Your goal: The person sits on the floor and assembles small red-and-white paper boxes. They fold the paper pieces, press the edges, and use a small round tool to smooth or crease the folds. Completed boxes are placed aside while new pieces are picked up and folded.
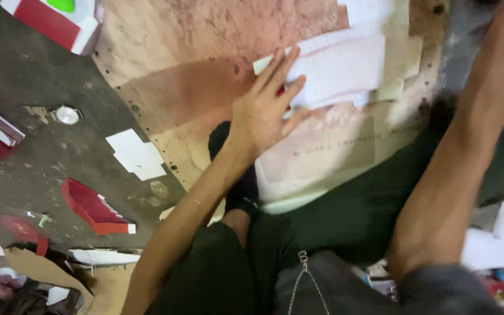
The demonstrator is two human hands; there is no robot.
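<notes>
Left hand (262, 114) is lying flat, fingers (275, 67) spread wide, pressing on a stack of thin white paper sheets (345, 67). The stack is resting on a stained brown cardboard sheet (176, 52) spread over the rough grey floor (24, 76). Right forearm (456, 169) is reaching up out of frame; its fingers cannot be seen. Folded red-and-white card pieces (97, 210) are lying on the floor.

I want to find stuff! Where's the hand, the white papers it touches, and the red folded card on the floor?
left hand (261, 114), head view, on the back of the hand.
white papers (342, 70), head view, middle of the top sheet.
red folded card (91, 208), head view, its red face.
</notes>
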